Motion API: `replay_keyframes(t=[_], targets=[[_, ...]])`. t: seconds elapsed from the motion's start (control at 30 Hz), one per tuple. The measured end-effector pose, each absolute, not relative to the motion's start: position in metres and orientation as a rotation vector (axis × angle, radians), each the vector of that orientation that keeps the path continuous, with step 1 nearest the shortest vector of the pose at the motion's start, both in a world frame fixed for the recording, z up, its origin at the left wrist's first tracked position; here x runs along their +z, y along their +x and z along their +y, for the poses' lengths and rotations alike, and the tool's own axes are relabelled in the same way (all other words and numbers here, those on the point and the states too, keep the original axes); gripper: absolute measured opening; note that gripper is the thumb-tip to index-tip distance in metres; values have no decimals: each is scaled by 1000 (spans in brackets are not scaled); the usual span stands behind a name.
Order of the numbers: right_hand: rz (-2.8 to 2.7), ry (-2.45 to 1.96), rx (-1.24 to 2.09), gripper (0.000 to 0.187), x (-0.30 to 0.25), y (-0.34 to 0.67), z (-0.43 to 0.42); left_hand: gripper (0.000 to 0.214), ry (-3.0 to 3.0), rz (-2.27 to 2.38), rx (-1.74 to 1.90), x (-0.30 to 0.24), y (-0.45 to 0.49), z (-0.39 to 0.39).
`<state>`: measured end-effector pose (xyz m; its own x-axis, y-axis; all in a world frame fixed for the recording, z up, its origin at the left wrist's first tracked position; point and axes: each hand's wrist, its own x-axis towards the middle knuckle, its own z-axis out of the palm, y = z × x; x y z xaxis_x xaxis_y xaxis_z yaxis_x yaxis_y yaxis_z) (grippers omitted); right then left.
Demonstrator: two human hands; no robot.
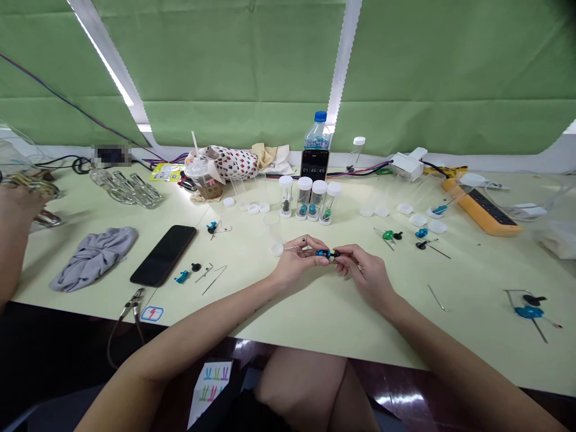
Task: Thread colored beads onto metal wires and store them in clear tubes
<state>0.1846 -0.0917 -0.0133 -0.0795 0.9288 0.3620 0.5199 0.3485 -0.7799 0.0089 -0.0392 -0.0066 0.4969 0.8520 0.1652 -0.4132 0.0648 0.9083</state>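
My left hand is closed around a small blue part with thin metal wires running back over the palm. From the other side, the fingertips of my right hand pinch a small black piece at the blue part's right end. Just behind my left hand stands a transparent tube. Loose on the table to the left lie another blue part, a black knob and bent metal wires. A single bent wire rests to the right of my right hand.
Several white-capped tubes with parts inside stand before an upright phone timer and a water bottle. A dark phone and grey cloth lie left, near another person's arm. An orange power strip sits right.
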Motion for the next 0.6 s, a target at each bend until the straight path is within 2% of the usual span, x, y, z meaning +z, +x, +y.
replay_keyframes(t=[0.6], targets=[[-1801,-1342,631,34,-11,185,-93,27,956,537,985,-8,7,-36]])
